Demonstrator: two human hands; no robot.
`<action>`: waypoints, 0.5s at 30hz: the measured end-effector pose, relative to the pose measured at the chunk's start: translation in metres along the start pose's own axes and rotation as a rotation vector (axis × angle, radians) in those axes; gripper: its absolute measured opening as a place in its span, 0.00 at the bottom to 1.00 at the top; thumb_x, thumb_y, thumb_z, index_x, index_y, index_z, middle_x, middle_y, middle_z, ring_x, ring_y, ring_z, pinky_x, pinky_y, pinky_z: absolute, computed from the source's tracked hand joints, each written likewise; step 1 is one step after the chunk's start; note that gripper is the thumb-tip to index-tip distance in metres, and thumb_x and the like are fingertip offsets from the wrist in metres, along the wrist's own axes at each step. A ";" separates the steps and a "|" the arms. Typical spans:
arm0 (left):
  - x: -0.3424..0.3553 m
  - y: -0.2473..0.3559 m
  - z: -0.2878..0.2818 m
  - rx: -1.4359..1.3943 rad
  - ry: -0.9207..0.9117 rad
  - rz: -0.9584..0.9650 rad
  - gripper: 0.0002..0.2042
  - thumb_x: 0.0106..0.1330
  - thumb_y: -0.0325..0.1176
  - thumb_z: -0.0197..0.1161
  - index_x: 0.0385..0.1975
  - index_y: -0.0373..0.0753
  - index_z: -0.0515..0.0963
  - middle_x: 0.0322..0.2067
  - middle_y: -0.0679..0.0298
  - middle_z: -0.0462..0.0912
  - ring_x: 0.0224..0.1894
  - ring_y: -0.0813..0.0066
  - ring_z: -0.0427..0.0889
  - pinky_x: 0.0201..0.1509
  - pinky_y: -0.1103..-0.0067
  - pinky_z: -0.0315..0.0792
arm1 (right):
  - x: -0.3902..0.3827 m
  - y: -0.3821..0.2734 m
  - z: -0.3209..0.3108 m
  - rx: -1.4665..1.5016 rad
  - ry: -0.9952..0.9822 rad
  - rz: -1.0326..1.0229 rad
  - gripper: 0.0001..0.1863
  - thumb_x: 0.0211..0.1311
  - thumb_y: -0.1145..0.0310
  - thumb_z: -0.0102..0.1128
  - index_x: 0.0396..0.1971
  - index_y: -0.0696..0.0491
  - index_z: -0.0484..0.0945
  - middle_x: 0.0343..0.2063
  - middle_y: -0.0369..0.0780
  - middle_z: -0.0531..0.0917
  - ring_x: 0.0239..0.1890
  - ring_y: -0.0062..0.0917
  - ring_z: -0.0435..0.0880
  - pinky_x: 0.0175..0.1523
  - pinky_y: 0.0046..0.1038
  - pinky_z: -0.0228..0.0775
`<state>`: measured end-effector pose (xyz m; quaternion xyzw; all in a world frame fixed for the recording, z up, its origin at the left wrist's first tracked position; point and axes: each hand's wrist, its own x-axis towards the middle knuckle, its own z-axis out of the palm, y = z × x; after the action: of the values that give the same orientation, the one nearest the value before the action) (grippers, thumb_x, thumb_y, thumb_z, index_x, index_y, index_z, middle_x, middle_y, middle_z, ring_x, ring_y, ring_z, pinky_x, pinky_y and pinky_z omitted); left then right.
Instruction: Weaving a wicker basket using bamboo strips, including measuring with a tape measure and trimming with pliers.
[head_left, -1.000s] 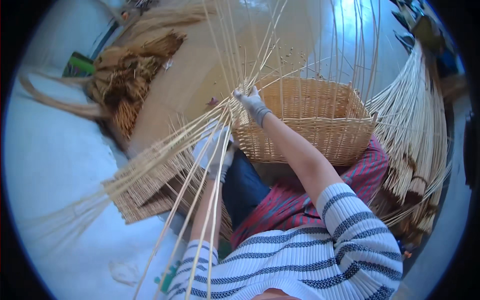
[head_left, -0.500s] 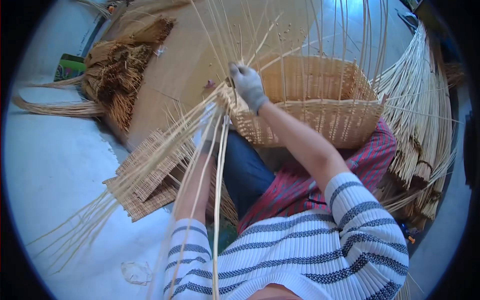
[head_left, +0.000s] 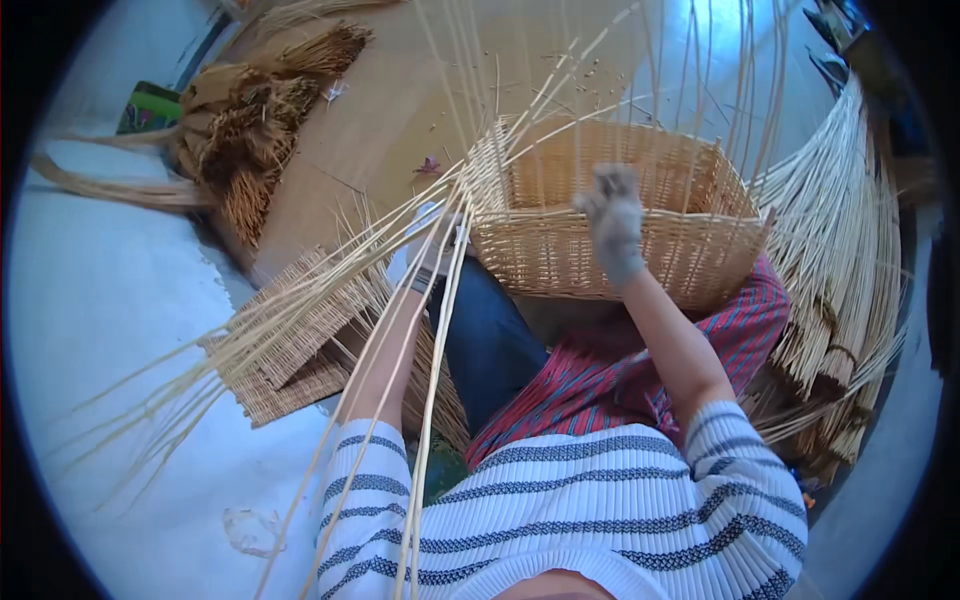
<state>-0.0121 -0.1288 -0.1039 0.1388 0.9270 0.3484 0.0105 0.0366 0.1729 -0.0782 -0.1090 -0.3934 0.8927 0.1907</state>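
Many slender canes (head_left: pixel 340 278), boxy wicker basket (head_left: pixel 545 255), left grip (head_left: pixel 430 252), right grip (head_left: pixel 614 222), closure and hold unclear

Floor (head_left: pixel 350 165): tan beyond the basket (head_left: pixel 540 255), pale well left of it. On it: brown sheaves (head_left: pixel 240 115), far left of basket; overlapping woven panels (head_left: pixel 290 395), nearer left; red scrap (head_left: pixel 428 165), just off its left end; specks (head_left: pixel 592 75) behind it; long pale rods (head_left: pixel 835 220), right of it.
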 end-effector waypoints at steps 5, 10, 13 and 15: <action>-0.028 0.019 0.004 -0.090 0.157 0.112 0.17 0.66 0.34 0.72 0.54 0.39 0.82 0.46 0.54 0.88 0.48 0.54 0.87 0.51 0.64 0.82 | 0.005 0.009 -0.098 0.032 0.068 0.168 0.17 0.84 0.57 0.51 0.53 0.54 0.80 0.38 0.39 0.86 0.43 0.29 0.86 0.55 0.36 0.82; -0.043 0.086 0.055 0.023 0.347 0.161 0.12 0.74 0.41 0.66 0.46 0.39 0.83 0.40 0.47 0.86 0.48 0.45 0.86 0.53 0.60 0.79 | -0.030 -0.013 -0.106 -0.137 0.101 0.240 0.13 0.83 0.63 0.55 0.54 0.56 0.81 0.42 0.40 0.87 0.47 0.27 0.87 0.59 0.36 0.83; 0.005 0.087 0.075 0.024 0.199 -0.041 0.15 0.80 0.46 0.58 0.46 0.41 0.83 0.38 0.48 0.87 0.47 0.47 0.87 0.52 0.62 0.79 | -0.045 -0.031 -0.107 -0.296 0.104 0.240 0.09 0.79 0.69 0.61 0.51 0.56 0.83 0.41 0.38 0.88 0.45 0.24 0.87 0.56 0.32 0.83; 0.025 0.076 0.083 -0.042 0.042 -0.117 0.18 0.82 0.49 0.54 0.47 0.41 0.83 0.38 0.48 0.87 0.46 0.50 0.87 0.52 0.63 0.78 | -0.035 -0.038 -0.114 -0.441 0.187 0.219 0.08 0.75 0.72 0.66 0.49 0.55 0.84 0.41 0.37 0.88 0.44 0.23 0.87 0.53 0.29 0.84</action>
<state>-0.0076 -0.0148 -0.1155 0.0769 0.9260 0.3692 0.0140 0.1173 0.2569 -0.1250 -0.2720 -0.5451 0.7866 0.1004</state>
